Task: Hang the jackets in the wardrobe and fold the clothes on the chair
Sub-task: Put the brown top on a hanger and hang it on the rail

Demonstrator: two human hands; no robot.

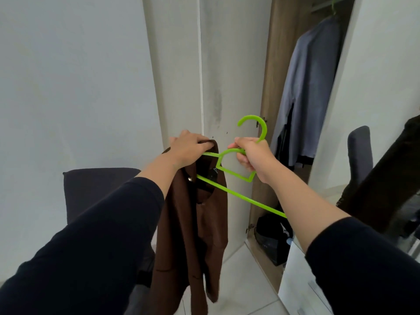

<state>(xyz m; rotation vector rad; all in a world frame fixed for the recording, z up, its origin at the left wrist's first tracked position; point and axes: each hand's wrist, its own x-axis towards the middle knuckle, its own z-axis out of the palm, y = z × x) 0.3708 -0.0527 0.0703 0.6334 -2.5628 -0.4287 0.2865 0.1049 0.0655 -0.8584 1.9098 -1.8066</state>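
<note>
Before the open wardrobe (268,64), both hands work at centre frame; the left hand (188,151) grips the collar of a brown jacket (193,223), fingers curled over the fabric, and the jacket hangs straight down from that grip toward the tiled floor (245,280); the right hand (252,158), just beside it at 3 o'clock, closes its grip on the neck of a green hanger (231,173), with the hook rising above the knuckles toward 12 o'clock; one end of the hanger is tucked into the jacket at the collar under the left hand, while its long bar slants down toward 4 o'clock and passes behind the right forearm; both arms wear dark sleeves pushed back from the wrists; inside the wardrobe, at 1 o'clock, a grey jacket (311,87) hangs from the rail on another green hanger (334,5); a dark bag (272,237) lies on the wardrobe bottom at 5 o'clock; behind the left forearm, at 9 o'clock, stands a dark chair (91,189); at the right edge a mirror (386,144) shows a chair back and dark clothing.
</note>
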